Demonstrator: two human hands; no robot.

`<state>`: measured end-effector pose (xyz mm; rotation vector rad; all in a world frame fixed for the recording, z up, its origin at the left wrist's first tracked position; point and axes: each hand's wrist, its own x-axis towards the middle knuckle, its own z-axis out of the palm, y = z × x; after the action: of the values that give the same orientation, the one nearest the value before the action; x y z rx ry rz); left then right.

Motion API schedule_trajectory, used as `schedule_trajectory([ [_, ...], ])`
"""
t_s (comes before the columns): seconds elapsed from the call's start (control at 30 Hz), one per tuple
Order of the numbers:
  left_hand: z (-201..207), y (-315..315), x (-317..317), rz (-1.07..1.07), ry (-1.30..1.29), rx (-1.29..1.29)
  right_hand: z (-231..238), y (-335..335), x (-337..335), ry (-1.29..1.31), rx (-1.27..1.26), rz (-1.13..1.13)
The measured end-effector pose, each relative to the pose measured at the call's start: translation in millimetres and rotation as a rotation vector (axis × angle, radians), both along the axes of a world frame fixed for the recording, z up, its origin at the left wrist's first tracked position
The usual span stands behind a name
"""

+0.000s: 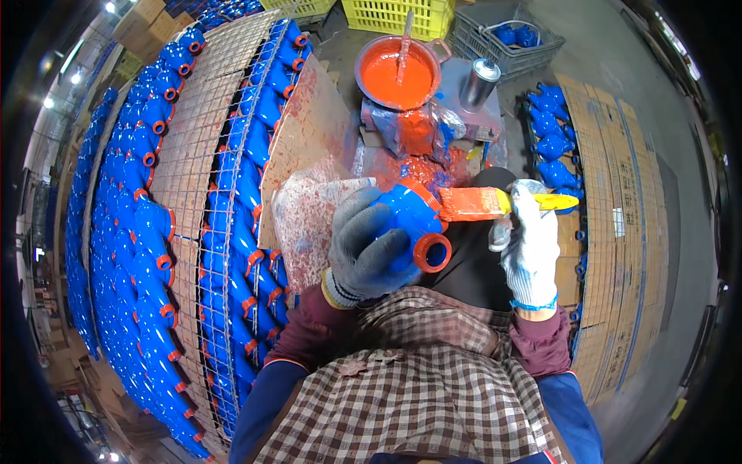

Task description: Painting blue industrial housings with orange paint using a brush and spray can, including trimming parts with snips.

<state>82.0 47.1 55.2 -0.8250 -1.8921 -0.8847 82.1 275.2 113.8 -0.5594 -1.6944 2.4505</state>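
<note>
My left hand (363,251), in a grey glove, grips a blue cast pipe fitting (406,213) with an orange-painted round opening (431,253) facing me. My right hand (530,247), in a white glove, holds a yellow-handled paintbrush (495,203). Its orange-loaded bristles lie against the fitting's upper right rim. Both hands are just above my lap and checked apron.
A pot of orange paint (396,73) with a stir stick stands ahead on a paint-spattered block, a metal can (478,83) beside it. Wire racks of blue fittings with orange rims (147,232) fill the left. More blue fittings (550,135) lie right beside cardboard; crates (506,35) behind.
</note>
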Motion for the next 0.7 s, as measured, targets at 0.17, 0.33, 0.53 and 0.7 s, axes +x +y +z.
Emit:
schedule_trajectory([
  [0.17, 1, -9, 4, 0.050, 0.054, -0.153, 2, -4, 2, 0.079, 0.130, 0.049],
  [0.33, 9, -14, 9, 0.028, -0.012, -0.270, 12, -13, 9, 0.148, 0.279, -0.035],
  [0.53, 2, -8, 3, 0.086, 0.120, -0.273, 24, -6, 7, 0.175, 0.392, 0.021],
  [0.7, -6, 3, 7, 0.039, -0.264, 0.157, 21, 3, 3, 0.206, 0.478, -0.159],
])
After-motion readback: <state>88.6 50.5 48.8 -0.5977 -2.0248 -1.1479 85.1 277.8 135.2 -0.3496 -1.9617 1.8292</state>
